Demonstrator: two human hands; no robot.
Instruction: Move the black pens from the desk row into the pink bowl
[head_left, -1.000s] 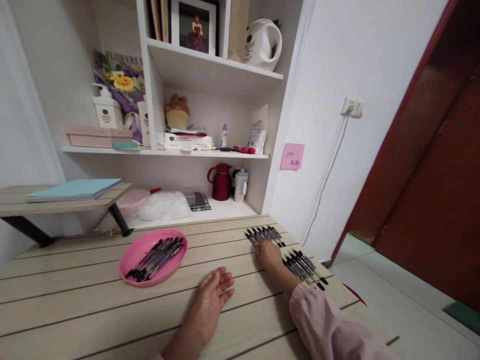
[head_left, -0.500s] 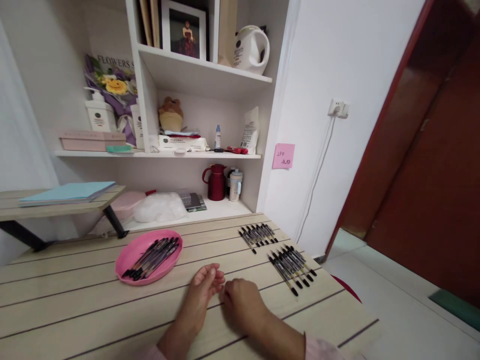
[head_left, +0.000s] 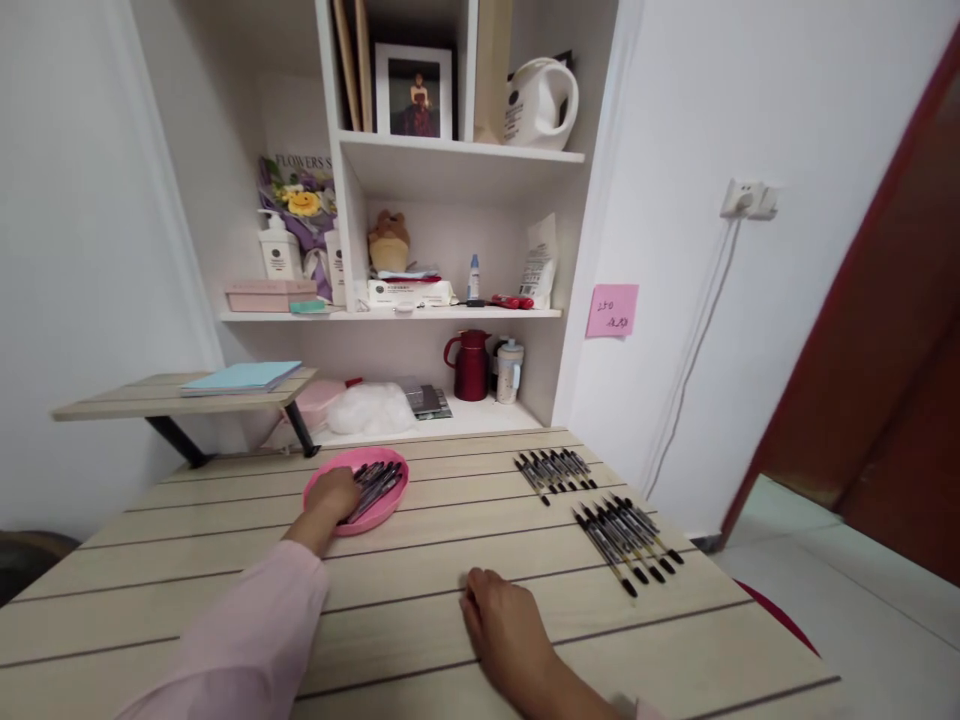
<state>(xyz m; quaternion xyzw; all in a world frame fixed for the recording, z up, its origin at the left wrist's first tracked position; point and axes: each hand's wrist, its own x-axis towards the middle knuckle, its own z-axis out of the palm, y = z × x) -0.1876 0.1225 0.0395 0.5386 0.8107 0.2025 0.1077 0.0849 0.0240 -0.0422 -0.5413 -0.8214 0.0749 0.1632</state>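
My left hand (head_left: 334, 493) reaches into a pink oval tray (head_left: 390, 508) that holds several black pens (head_left: 375, 477); its fingers are curled over the pens, and what they grip is hidden. My right hand (head_left: 504, 622) rests palm down on the wooden table (head_left: 420, 590), fingers loosely curled, holding nothing. To its right lie two neat rows of black pens: a far row (head_left: 556, 468) and a nearer row (head_left: 626, 540).
A white shelf unit (head_left: 450, 160) stands behind the table with a red jug (head_left: 471, 365), a white kettle (head_left: 538, 100), bottles and a framed photo. A small raised side shelf (head_left: 187, 400) carries a blue folder. The table's right edge drops to the floor near a red door (head_left: 885, 330).
My left hand moved from the middle of the table to the pink tray. My right hand drew back from the pen rows and now rests near the front. The view swung left.
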